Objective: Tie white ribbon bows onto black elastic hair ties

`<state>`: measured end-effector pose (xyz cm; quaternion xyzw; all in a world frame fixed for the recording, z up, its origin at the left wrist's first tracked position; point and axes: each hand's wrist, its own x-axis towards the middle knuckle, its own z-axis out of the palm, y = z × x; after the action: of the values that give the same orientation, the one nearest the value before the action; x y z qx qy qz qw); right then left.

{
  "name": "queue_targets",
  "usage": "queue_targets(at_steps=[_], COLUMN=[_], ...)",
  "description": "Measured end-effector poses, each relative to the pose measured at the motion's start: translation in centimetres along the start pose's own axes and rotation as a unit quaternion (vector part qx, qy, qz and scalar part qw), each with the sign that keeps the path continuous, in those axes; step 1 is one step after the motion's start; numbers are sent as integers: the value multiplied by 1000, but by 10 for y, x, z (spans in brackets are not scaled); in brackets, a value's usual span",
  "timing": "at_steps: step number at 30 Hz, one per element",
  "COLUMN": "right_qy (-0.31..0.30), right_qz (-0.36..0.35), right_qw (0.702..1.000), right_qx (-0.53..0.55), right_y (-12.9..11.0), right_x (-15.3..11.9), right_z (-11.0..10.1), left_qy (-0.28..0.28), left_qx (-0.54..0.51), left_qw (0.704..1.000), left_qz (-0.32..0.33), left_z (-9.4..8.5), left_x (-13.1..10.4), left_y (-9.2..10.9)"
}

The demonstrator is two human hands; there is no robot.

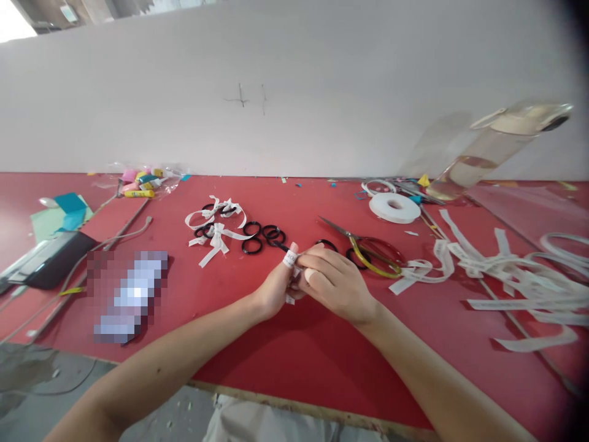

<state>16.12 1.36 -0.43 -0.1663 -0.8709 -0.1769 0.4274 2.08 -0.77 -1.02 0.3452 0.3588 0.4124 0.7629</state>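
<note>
Over the red table my two hands meet, fingers closed. My left hand (275, 290) grips a black hair tie (280, 246), with printed white ribbon (289, 258) wrapped around its thumb. Pressed against it, my right hand (340, 283) pinches at the ribbon; its fingertips are partly hidden. Below the hands a short ribbon end shows. Just beyond lie loose black hair ties (252, 245), and to their left several hair ties with white ribbon bows (218, 236). Scissors with yellow handles (380, 256) lie right of my right hand, near another black hair tie.
Cut white ribbon strips (515, 270) spread over the right side. A white ribbon roll (394, 208) and a tilted water bottle (483, 153) stand near the grey wall. On the left are a blurred phone (138, 294), a black device (53, 261), cables and a bag of colourful items (142, 181).
</note>
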Motion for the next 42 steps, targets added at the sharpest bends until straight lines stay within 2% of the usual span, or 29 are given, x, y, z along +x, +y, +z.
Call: queue_targets(at_steps=[7, 12, 19, 29, 33, 38, 42], right_qy=[-16, -24, 3, 47, 64, 66, 38], right_qz=[50, 54, 85, 97, 87, 78, 94], right_qw=[998, 995, 994, 992, 991, 991, 988], right_qx=[30, 81, 73, 68, 76, 91, 118], right_y=[-2, -3, -9, -14, -15, -14, -11], right_x=[-6, 0, 2, 3, 2, 2, 3], right_z=[5, 0, 2, 8, 9, 5, 2], left_qy=[15, -7, 6, 4, 11, -8, -20], left_qx=[63, 106, 152, 143, 149, 142, 146], left_qw=[998, 993, 986, 988, 985, 986, 986], left_qz=[27, 50, 72, 64, 83, 83, 75], left_z=[-4, -7, -6, -6, -6, -4, -4], left_x=[-1, -3, -7, -3, -4, -7, -10], left_y=[-2, 3, 2, -6, -9, -2, 7])
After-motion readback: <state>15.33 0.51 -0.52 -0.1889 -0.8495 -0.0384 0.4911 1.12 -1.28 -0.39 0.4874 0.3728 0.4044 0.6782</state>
